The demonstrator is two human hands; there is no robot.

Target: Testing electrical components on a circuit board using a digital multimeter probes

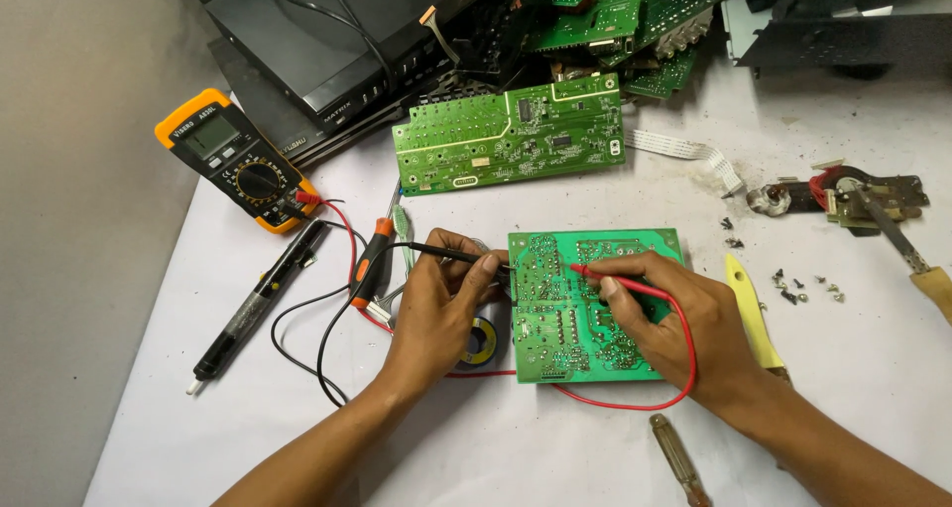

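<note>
left hand (441, 304) pinches black probe (446, 253) at green circuit board (585, 343) edge; right hand (674, 314) grips red probe (615, 279) on it | 2 leads trail back (tangled) | yellow multimeter (238, 160) far left

Green circuit board (585, 309) at frame centre: glossy lacquered face, dull metal solder points; second board (511, 135) above it, same finish. Desk (555, 447) covering white, matt, paper-like, gritty with dark specks at right. Multimeter (238, 160), upper left: matt black plastic in an orange rubbery casing; red probe (620, 281) and black probe (446, 253) smooth plastic.
</note>
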